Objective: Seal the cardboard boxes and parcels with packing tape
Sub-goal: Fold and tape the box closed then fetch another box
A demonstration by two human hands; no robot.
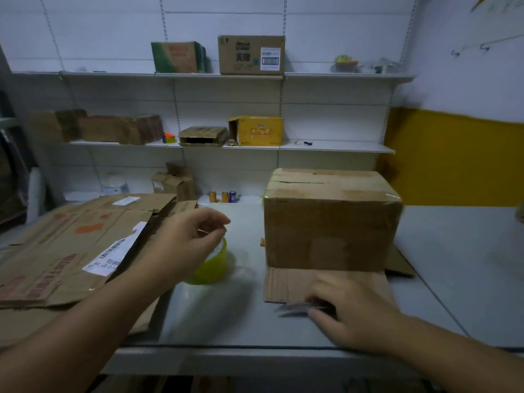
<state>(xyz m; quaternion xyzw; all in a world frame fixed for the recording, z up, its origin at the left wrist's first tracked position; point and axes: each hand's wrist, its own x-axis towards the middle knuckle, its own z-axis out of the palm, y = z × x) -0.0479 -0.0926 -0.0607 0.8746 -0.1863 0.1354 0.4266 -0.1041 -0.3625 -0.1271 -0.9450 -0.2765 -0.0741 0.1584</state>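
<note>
The round yellow-green tape roll (212, 268) is overhung by the left hand (187, 236), fingers curled; its grasp cannot be told. The rectangular cardboard box (329, 225) has its ribbed flap (292, 285) touched by the right hand (348, 316), whose grip is blurred beyond telling.

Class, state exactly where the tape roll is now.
Head view, centre: the tape roll sits on the table beneath the left hand, between the flat cardboard and the box.
</note>
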